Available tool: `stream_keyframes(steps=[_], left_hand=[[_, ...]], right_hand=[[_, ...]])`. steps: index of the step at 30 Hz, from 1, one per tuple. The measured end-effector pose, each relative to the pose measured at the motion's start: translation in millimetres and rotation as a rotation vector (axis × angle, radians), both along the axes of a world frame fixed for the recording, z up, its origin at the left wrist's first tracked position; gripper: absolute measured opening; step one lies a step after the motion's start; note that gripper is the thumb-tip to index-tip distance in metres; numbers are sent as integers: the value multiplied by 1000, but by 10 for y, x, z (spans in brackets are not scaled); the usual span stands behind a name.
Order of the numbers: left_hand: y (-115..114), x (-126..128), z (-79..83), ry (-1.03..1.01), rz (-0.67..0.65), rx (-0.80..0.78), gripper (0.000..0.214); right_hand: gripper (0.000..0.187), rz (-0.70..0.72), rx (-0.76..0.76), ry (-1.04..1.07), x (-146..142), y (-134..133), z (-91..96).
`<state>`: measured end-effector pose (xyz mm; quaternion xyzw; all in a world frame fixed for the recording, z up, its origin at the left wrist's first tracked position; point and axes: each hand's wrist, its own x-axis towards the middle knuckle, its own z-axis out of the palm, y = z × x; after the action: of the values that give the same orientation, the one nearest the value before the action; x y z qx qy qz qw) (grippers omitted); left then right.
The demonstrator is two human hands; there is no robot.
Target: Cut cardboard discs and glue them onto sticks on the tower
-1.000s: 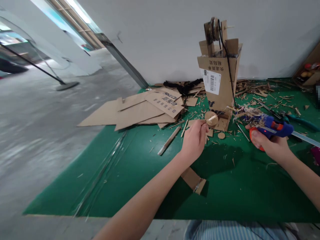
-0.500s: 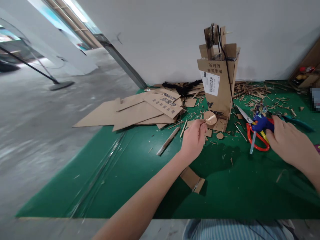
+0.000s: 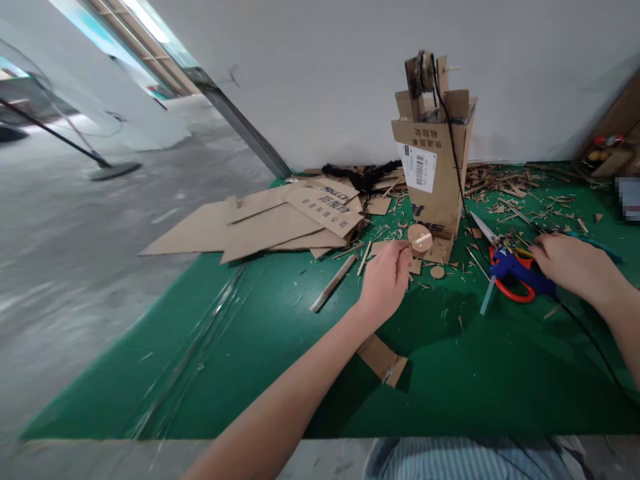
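Observation:
My left hand [image 3: 385, 277] is closed in a pinch on a small round cardboard disc [image 3: 418, 237], which has a short pale stick at its face. It holds the disc just in front of a tall cardboard box [image 3: 437, 177]. My right hand [image 3: 570, 260] has its fingers curled at the tool pile; what lies between them is hidden. Beside it a blue glue gun [image 3: 520, 270], with a clear glue stick [image 3: 487, 297], rests over red-handled scissors [image 3: 517, 293]. A teal-handled tool [image 3: 597, 245] lies partly behind the right hand.
Flat cardboard sheets [image 3: 280, 223] are stacked at the table's left back. Cardboard scraps [image 3: 505, 183] litter the back right. A rolled cardboard strip [image 3: 334, 283] and a folded cardboard piece [image 3: 384, 361] lie near my left arm. A black cord [image 3: 454, 143] hangs down the box.
My right hand has let go of the glue gun, which now lies on the scissors, and has moved slightly up behind it. The left hand still holds the disc in about the same place.

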<state>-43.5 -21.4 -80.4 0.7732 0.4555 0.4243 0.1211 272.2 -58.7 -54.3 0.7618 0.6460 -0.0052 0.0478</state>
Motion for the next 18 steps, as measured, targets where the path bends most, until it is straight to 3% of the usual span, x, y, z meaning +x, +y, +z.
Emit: stream_keyframes(steps=[2,7,12,18], left_hand=[[-5,1,2,5,2,-11,20],[-19,-2,6,5,-13,-9,19],[-12,-6,-7,23,-16,-20,19],[-5,-10,-20,37,-21,17,20]], right_hand=[[42,-88,-48,47,61,174,-38],[41,-95,-24,203,177,468,-280],[35,-75,78,288,280,535,-434],[33,-84,107,289,244,520,-432]])
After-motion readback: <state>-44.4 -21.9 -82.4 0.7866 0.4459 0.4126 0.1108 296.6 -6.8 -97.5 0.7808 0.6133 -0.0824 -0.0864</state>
